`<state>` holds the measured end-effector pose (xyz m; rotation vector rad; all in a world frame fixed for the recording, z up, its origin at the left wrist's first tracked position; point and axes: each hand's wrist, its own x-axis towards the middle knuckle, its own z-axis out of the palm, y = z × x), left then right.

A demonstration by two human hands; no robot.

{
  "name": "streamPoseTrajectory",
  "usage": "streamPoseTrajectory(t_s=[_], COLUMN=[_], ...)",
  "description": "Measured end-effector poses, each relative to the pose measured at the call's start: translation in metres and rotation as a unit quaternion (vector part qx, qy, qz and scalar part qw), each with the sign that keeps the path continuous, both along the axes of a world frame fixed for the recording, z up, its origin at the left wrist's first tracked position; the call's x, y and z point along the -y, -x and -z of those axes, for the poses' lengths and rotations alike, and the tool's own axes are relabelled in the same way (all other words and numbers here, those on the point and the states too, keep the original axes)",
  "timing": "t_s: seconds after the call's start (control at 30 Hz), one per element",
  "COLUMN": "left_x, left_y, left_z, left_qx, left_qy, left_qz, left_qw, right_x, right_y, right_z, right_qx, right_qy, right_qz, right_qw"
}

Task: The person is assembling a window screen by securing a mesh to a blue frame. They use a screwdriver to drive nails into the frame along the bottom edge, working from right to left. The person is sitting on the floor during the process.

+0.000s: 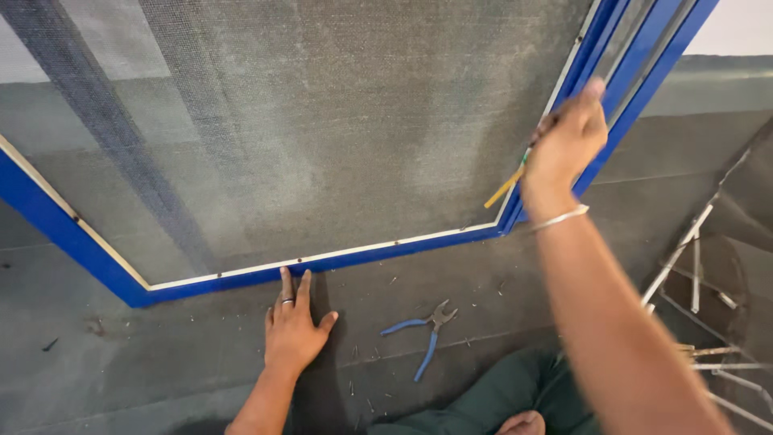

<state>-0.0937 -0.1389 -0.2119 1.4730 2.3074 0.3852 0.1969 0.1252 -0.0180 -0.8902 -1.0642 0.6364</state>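
Note:
A blue metal frame (pixel 72 234) with grey mesh (pixel 322 121) lies on the grey floor in front of me. My left hand (pixel 291 326) rests flat on the floor, fingertips touching the frame's near edge; a ring is on one finger. My right hand (pixel 568 141) is raised at the frame's right side, closed around a tool with a yellow handle (pixel 503 190) whose tip is hidden behind the fingers. A bangle sits on that wrist. Pliers (pixel 425 330) with blue handles lie on the floor between my arms.
Thin pale metal strips (pixel 684 250) lie scattered on the floor at the right. Small screws and bits of debris dot the floor near the pliers. My knee in green trousers (pixel 499 399) shows at the bottom.

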Motion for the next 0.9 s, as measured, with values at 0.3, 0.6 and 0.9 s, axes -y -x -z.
streamPoseTrajectory(t_s=[0.3,0.6,0.9], left_x=[0.000,-0.001,0.000], left_y=[0.001,0.000,-0.001], left_z=[0.003,0.003,0.008], left_qx=[-0.003,-0.002,-0.009], left_qy=[0.009,0.023,0.004], left_qz=[0.001,0.004,0.002], left_qw=[1.000,1.000,1.000], right_x=[0.008,-0.020,-0.006], right_y=[0.030,0.004,0.011], right_z=[0.026,-0.017,0.018], right_qx=[0.075,0.068,-0.082], right_qy=[-0.093,0.153,-0.025], right_qz=[0.134,-0.455,0.089], right_qw=[0.984,0.874,0.992])
